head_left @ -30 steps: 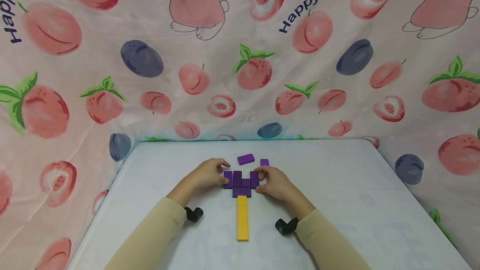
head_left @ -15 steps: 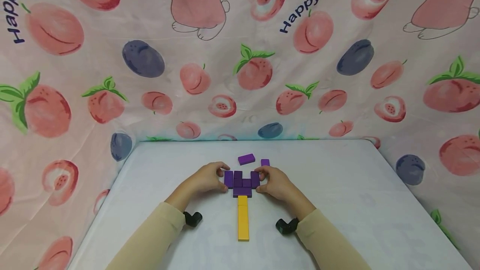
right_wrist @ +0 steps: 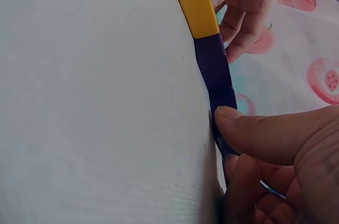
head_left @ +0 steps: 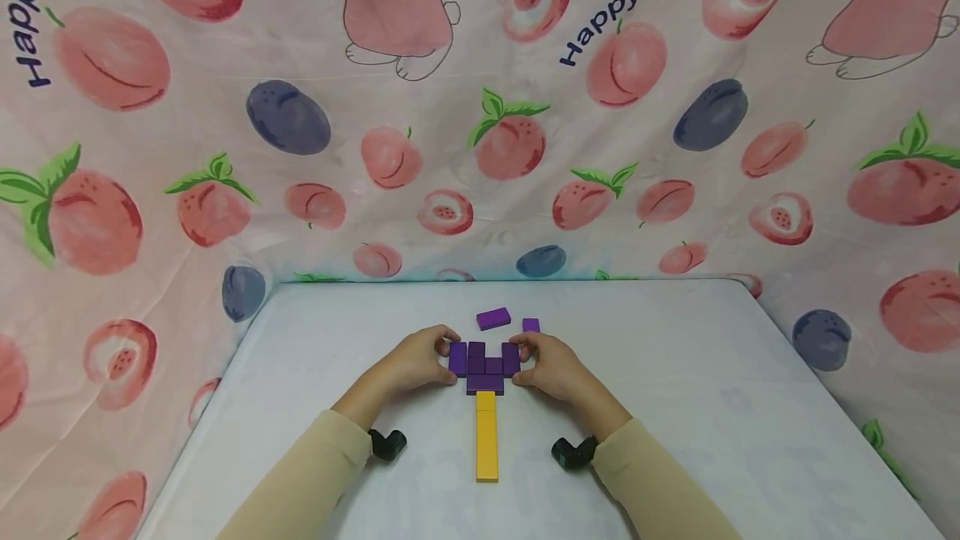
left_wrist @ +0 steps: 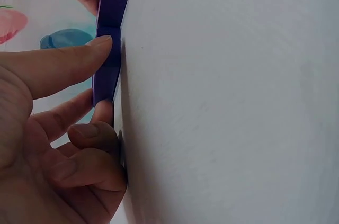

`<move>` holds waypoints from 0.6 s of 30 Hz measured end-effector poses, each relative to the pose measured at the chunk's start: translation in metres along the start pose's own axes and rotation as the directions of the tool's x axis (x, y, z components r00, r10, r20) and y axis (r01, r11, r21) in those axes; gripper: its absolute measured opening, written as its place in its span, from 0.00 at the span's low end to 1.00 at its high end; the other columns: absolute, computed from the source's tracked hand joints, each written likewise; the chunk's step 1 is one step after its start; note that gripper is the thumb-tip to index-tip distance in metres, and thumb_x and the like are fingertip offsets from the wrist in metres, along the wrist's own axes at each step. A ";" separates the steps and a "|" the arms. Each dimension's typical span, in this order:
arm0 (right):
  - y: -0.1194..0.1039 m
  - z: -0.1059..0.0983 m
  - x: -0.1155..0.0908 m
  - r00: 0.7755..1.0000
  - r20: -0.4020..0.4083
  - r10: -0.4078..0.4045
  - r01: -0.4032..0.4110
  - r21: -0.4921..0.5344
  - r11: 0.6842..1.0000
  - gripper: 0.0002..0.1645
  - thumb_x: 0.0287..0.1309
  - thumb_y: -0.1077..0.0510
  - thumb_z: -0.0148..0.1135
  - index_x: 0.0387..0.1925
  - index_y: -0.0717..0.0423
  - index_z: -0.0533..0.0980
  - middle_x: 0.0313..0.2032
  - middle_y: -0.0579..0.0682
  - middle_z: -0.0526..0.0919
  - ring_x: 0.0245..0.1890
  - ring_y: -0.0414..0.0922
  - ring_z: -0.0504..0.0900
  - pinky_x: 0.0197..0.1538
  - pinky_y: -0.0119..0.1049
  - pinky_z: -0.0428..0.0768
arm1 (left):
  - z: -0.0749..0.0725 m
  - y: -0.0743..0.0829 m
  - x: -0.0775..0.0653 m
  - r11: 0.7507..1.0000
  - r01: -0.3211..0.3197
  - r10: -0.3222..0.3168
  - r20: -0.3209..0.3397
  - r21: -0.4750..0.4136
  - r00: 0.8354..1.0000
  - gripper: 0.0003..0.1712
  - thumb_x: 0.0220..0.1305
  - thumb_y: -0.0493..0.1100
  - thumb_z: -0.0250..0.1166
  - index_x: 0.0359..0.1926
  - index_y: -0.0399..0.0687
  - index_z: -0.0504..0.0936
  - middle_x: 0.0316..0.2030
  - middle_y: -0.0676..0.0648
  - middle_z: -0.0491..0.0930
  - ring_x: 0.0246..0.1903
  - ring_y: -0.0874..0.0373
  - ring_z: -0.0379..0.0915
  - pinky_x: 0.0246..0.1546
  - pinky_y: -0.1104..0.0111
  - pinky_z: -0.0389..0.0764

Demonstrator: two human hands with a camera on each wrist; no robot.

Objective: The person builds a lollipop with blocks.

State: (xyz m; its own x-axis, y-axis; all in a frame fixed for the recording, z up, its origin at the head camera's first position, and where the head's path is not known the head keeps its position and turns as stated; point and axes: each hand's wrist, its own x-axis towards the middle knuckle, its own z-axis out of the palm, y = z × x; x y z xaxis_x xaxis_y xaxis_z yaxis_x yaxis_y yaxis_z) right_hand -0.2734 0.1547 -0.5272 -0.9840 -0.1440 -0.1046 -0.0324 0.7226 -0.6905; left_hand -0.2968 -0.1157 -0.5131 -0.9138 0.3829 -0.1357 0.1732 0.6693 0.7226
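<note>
Purple and yellow blocks lie flat on the white table in one joined figure. My left hand (head_left: 416, 357) pinches the upright purple block at its left side (head_left: 457, 358), thumb at the near end and index finger at the far end. On the other side, my right hand (head_left: 553, 365) holds the right purple block (head_left: 510, 359) the same way. Between them sit more purple blocks (head_left: 485, 384), with a notch open at the top. A yellow strip (head_left: 487, 444) runs from their near edge toward me. The left wrist view shows the thumb (left_wrist: 98, 50) against a purple side.
Two loose purple pieces lie beyond the figure: a tilted block (head_left: 492, 319) and a smaller-looking one (head_left: 531, 325) close behind my right fingers. The white table (head_left: 675, 407) reaches back to a fruit-printed cloth (head_left: 480, 215). A black wrist camera sits at each sleeve.
My left thumb has slid from the left block's side to its near corner, and the fingers now span its ends. The right hand has kept its hold; the blocks have barely moved.
</note>
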 end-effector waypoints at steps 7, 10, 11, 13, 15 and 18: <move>0.003 0.001 0.002 1.000 -0.003 -0.007 0.007 -0.011 1.000 0.36 0.53 0.58 0.83 0.64 0.45 0.81 0.39 0.44 0.79 0.43 0.45 0.76 0.49 0.40 0.77 | 0.002 -0.002 0.001 1.000 -0.007 0.007 -0.012 0.007 1.000 0.34 0.52 0.39 0.85 0.60 0.52 0.83 0.40 0.51 0.78 0.43 0.55 0.73 0.55 0.56 0.76; 0.002 0.000 0.001 1.000 -0.004 -0.008 0.008 -0.009 1.000 0.36 0.52 0.58 0.83 0.64 0.45 0.81 0.39 0.44 0.79 0.43 0.45 0.76 0.49 0.40 0.77 | 0.002 -0.002 0.001 1.000 -0.008 0.008 -0.017 0.007 1.000 0.34 0.52 0.39 0.85 0.60 0.52 0.83 0.40 0.51 0.78 0.42 0.55 0.73 0.55 0.56 0.76; 0.002 0.000 0.001 1.000 -0.003 -0.007 0.007 -0.006 1.000 0.36 0.52 0.58 0.83 0.64 0.46 0.81 0.39 0.44 0.79 0.43 0.45 0.76 0.49 0.40 0.77 | 0.002 -0.002 0.001 1.000 -0.009 0.009 -0.018 0.008 1.000 0.34 0.52 0.40 0.85 0.60 0.52 0.83 0.40 0.51 0.78 0.43 0.55 0.73 0.55 0.56 0.76; 0.001 0.000 0.000 1.000 -0.003 -0.010 0.010 -0.004 1.000 0.36 0.52 0.59 0.84 0.64 0.46 0.81 0.39 0.45 0.79 0.43 0.45 0.76 0.48 0.40 0.77 | 0.002 -0.002 0.000 1.000 -0.009 0.009 -0.019 0.009 1.000 0.34 0.52 0.40 0.85 0.60 0.52 0.83 0.40 0.51 0.79 0.43 0.55 0.74 0.55 0.56 0.76; 0.001 0.000 -0.001 1.000 -0.003 -0.012 0.012 -0.004 1.000 0.36 0.51 0.59 0.84 0.64 0.46 0.81 0.39 0.45 0.80 0.42 0.45 0.76 0.48 0.40 0.77 | 0.002 -0.002 0.000 1.000 -0.008 0.008 -0.022 0.012 1.000 0.34 0.52 0.40 0.85 0.60 0.52 0.83 0.40 0.51 0.79 0.43 0.55 0.74 0.56 0.56 0.76; 0.000 -0.001 -0.001 1.000 -0.005 -0.016 0.016 -0.011 1.000 0.36 0.51 0.59 0.83 0.64 0.47 0.81 0.39 0.45 0.80 0.43 0.45 0.76 0.48 0.40 0.77 | 0.002 -0.002 0.000 1.000 -0.007 0.008 -0.024 0.012 1.000 0.34 0.51 0.40 0.85 0.60 0.52 0.83 0.40 0.52 0.78 0.43 0.55 0.73 0.56 0.56 0.76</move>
State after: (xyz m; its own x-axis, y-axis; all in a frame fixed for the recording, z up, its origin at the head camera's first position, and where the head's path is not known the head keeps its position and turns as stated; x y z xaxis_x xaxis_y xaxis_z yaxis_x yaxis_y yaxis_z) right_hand -0.2723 0.1555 -0.5267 -0.9843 -0.1517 -0.0898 -0.0497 0.7275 -0.6843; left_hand -0.2959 -0.1156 -0.5158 -0.9211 0.3724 -0.1134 0.1845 0.6740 0.7153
